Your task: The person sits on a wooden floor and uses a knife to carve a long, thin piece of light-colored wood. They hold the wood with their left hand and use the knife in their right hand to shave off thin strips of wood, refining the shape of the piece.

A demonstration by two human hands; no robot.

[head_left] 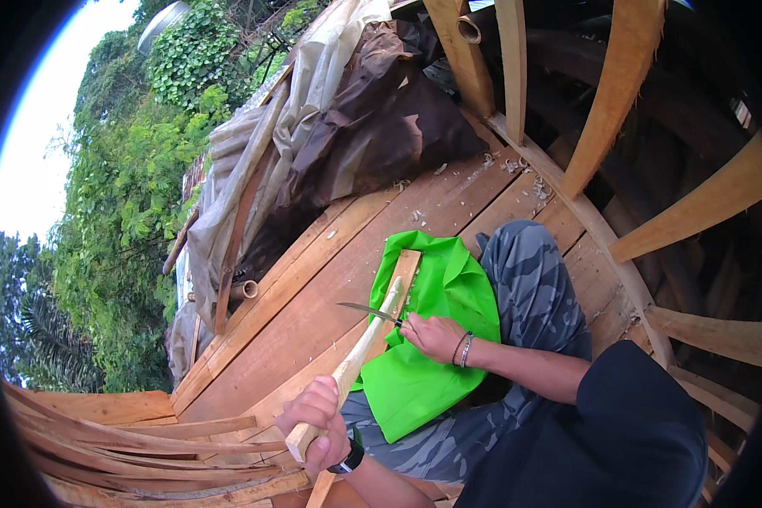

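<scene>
My left hand, with a dark watch at the wrist, is wrapped round the thick squared end of a pale wooden stick. The stick narrows toward its far end, which lies over a flat strip of wood. Beneath that strip a bright green cloth is spread across my lap. My right hand, wearing bracelets, is closed on the dark handle of a knife. The knife's thin blade crosses the stick near its narrow part and points left. Whether the edge is biting into the wood cannot be made out.
Wood shavings are scattered over the plank floor. Curved wooden ribs rise along the right side. Long thin wooden strips lie at lower left. A brown and grey tarp is heaped at the far side, with greenery beyond.
</scene>
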